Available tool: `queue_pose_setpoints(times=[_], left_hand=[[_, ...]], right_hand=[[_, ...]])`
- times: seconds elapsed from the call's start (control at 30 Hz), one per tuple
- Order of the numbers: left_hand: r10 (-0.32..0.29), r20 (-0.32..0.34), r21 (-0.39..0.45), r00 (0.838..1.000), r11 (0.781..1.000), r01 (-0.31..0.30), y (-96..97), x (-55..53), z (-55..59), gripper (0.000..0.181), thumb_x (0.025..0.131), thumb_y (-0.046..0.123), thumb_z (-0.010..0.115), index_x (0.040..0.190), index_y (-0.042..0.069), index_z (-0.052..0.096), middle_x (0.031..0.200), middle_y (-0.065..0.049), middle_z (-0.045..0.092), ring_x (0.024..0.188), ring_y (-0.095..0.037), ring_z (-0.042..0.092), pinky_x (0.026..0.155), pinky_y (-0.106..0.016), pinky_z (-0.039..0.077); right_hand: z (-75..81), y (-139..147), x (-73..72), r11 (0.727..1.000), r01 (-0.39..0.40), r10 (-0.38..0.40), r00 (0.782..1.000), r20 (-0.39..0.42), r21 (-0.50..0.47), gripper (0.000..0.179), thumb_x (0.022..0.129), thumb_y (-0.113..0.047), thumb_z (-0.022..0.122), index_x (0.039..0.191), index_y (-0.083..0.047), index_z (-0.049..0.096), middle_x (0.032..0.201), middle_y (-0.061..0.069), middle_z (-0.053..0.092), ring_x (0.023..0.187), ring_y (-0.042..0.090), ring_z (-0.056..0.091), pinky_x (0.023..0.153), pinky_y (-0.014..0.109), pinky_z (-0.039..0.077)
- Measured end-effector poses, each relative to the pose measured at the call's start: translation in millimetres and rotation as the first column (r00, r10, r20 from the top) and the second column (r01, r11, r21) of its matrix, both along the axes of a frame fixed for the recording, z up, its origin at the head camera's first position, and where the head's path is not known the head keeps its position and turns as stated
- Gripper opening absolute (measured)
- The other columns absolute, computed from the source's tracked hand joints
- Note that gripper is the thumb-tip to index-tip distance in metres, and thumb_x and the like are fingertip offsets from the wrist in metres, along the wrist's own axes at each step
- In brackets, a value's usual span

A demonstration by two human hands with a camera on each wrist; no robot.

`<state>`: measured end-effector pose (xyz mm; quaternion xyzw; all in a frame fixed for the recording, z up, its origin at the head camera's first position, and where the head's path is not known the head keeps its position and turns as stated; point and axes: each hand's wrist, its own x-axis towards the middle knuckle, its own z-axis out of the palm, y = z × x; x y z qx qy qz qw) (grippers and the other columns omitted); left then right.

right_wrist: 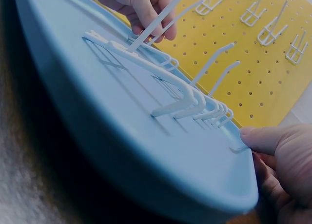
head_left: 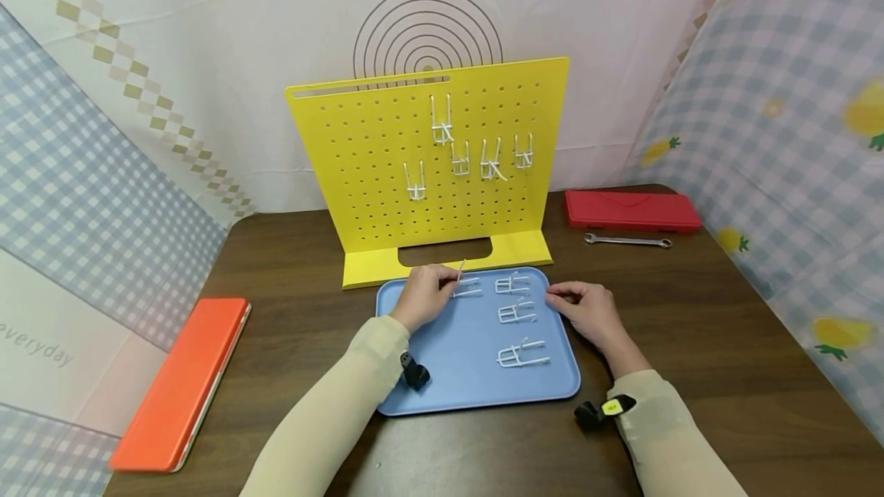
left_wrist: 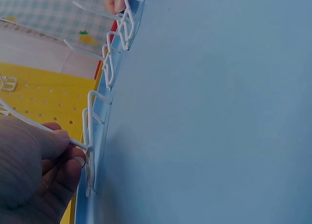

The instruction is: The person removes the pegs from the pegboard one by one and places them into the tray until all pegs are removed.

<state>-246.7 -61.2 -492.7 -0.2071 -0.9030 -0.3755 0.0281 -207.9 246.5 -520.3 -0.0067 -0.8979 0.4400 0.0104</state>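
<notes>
My left hand pinches the prong of a white wire pegboard hook between thumb and fingers, over the back left part of the blue tray. That hook's wire frame lies close over the tray floor. At the tray's right side my right hand grips the rim, its thumb on top and its fingers curled outside, as the right wrist view shows. In the tray's right half lie a back hook, a middle hook and a front hook, their prongs pointing up.
Behind the tray stands a yellow pegboard with several white hooks hung on it. A red case and a wrench are at the back right. An orange case lies at the left.
</notes>
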Motion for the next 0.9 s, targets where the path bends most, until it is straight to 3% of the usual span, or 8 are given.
queue_pose_setpoints(times=[0.4,0.63,0.77,0.9], left_hand=[[0.022,0.02,0.007,1.0,1.0,-0.022,0.3,1.4,0.7,0.016,0.089,0.007,0.07,0.103,0.011,0.076,0.099,0.001,0.072,0.091,-0.011,0.066,0.079,-0.027,0.054],[0.017,-0.014,0.012,1.0,1.0,-0.017,1.6,2.1,3.3,0.016,0.088,0.008,0.071,0.103,0.008,0.076,0.094,0.0,0.07,0.081,-0.009,0.063,0.07,-0.024,0.053],[0.011,-0.029,0.024,1.0,1.0,-0.01,-2.4,4.4,8.4,0.018,0.086,0.009,0.072,0.104,0.007,0.075,0.091,0.002,0.068,0.077,-0.007,0.061,0.066,-0.021,0.052],[0.004,-0.065,0.046,0.998,0.999,-0.001,-14.3,6.8,20.4,0.021,0.085,0.009,0.074,0.105,0.006,0.074,0.089,0.002,0.067,0.074,-0.008,0.059,0.064,-0.022,0.051]], right_hand=[[0.7,0.9,0.6,1.0,0.009,-0.009,1.0,-0.007,0.005,0.025,0.087,-0.033,0.073,0.105,-0.017,0.075,0.099,0.003,0.071,0.084,0.02,0.059,0.069,0.031,0.051],[0.9,2.5,1.5,1.0,0.016,-0.016,1.0,0.004,0.006,0.026,0.087,-0.034,0.073,0.106,-0.017,0.075,0.101,0.003,0.071,0.085,0.02,0.059,0.071,0.031,0.051],[0.6,1.2,1.9,1.0,0.015,-0.015,1.0,0.012,0.01,0.028,0.086,-0.035,0.073,0.107,-0.016,0.075,0.102,0.004,0.071,0.086,0.02,0.06,0.072,0.032,0.052],[0.3,0.0,0.2,1.0,0.011,-0.011,1.0,0.01,0.015,0.03,0.086,-0.038,0.072,0.108,-0.017,0.074,0.102,0.004,0.071,0.087,0.02,0.06,0.073,0.032,0.051]])
